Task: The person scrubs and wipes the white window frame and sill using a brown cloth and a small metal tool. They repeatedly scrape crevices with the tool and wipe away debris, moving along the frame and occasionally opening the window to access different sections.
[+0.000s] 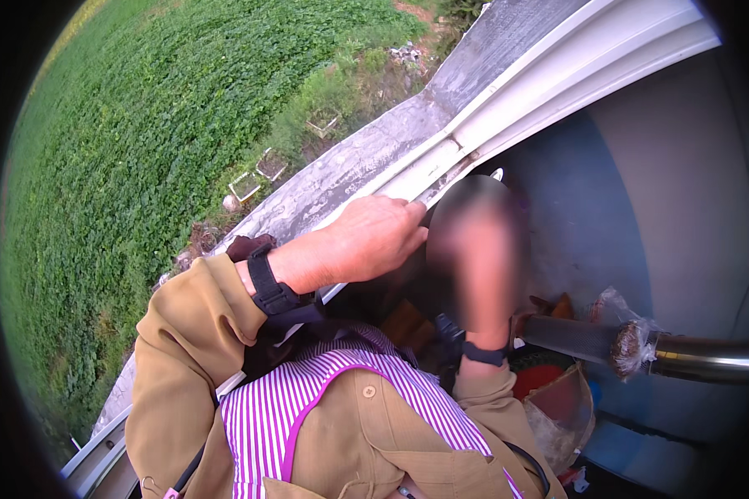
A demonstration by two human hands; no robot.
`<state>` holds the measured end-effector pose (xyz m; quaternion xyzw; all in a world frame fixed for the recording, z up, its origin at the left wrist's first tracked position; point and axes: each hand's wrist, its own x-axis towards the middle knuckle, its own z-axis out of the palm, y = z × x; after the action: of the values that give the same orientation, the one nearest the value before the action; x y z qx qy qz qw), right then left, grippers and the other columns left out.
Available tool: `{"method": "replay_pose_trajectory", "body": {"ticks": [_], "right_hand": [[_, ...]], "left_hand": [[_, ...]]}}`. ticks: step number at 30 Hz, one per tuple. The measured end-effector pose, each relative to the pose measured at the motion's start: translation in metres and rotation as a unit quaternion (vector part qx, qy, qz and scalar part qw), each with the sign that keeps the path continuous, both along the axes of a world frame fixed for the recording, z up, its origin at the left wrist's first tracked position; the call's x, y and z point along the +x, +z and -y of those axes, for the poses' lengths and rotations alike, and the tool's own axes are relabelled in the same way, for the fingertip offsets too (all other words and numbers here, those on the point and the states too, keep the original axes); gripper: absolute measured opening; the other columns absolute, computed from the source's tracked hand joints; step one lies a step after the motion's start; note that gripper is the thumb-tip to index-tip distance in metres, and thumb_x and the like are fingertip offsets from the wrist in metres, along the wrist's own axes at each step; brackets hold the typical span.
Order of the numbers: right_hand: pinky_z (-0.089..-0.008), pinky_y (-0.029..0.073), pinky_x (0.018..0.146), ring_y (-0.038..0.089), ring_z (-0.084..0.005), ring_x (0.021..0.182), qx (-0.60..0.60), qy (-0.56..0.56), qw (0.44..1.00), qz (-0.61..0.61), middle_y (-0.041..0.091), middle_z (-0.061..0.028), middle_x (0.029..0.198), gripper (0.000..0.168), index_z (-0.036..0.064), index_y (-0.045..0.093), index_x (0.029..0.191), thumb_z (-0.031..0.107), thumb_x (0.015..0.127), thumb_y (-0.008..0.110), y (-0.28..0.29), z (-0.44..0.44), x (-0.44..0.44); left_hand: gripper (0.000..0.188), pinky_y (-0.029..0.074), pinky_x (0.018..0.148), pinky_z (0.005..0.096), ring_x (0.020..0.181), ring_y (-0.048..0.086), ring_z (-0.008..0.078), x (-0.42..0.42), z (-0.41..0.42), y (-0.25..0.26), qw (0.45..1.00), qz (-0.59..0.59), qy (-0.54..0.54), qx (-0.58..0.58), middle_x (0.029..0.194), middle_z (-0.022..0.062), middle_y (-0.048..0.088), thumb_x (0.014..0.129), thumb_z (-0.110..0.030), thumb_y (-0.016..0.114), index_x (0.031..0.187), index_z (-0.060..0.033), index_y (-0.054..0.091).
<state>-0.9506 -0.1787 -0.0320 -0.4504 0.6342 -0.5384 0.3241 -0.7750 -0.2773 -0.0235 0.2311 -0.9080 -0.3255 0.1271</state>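
My left hand point(374, 237) lies across a white window frame point(412, 174), with its fingers bent down at the frame's inner edge. The undersides of those fingers are hidden, so what they may hold is out of sight. To its right, my right hand point(474, 231) is raised near the same edge, inside the room. A blur covers this hand, and its fingers cannot be made out. Just above it shows a small white rounded item point(497, 174). Black bands circle both wrists. Dark track grooves point(455, 168) run along the frame between the hands.
Outside, a grey concrete ledge point(349, 162) borders the frame, above green leafy plants point(162, 125). Indoors, a metal pipe point(705, 358) with plastic film wrapped on it runs at the right. A bag-like item point(562, 411) sits below it, beside a blue-and-white wall point(599, 187).
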Motion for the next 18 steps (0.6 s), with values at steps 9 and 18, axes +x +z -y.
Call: {"method": "replay_pose_trajectory", "body": {"ticks": [9, 18], "right_hand": [[-0.0389, 0.046, 0.06, 0.058, -0.0309, 0.066, 0.014, 0.091, 0.853, -0.513, 0.061, -0.0128, 0.077, 0.008, 0.003, 0.062, 0.091, 0.011, 0.092, 0.062, 0.042, 0.021, -0.062], [-0.0436, 0.048, 0.063, 0.062, -0.0311, 0.072, -0.005, 0.229, 0.749, -0.621, 0.059, -0.009, 0.071, 0.004, 0.01, 0.065, 0.075, 0.012, 0.078, 0.066, 0.091, 0.06, -0.021]], "left_hand": [[0.029, 0.051, 0.073, 0.0426, 0.087, 0.062, 0.0343, 0.0, -0.013, -0.008, 0.988, 0.067, -0.083, -0.107, 0.094, 0.0191, 0.061, 0.086, -0.022, 0.065, 0.098, 0.003, 0.055], [0.033, 0.052, 0.062, 0.0439, 0.073, 0.067, 0.0354, 0.005, -0.014, -0.006, 0.992, 0.067, -0.078, -0.077, 0.093, 0.0251, 0.059, 0.086, -0.023, 0.067, 0.098, 0.0024, 0.049]]}}
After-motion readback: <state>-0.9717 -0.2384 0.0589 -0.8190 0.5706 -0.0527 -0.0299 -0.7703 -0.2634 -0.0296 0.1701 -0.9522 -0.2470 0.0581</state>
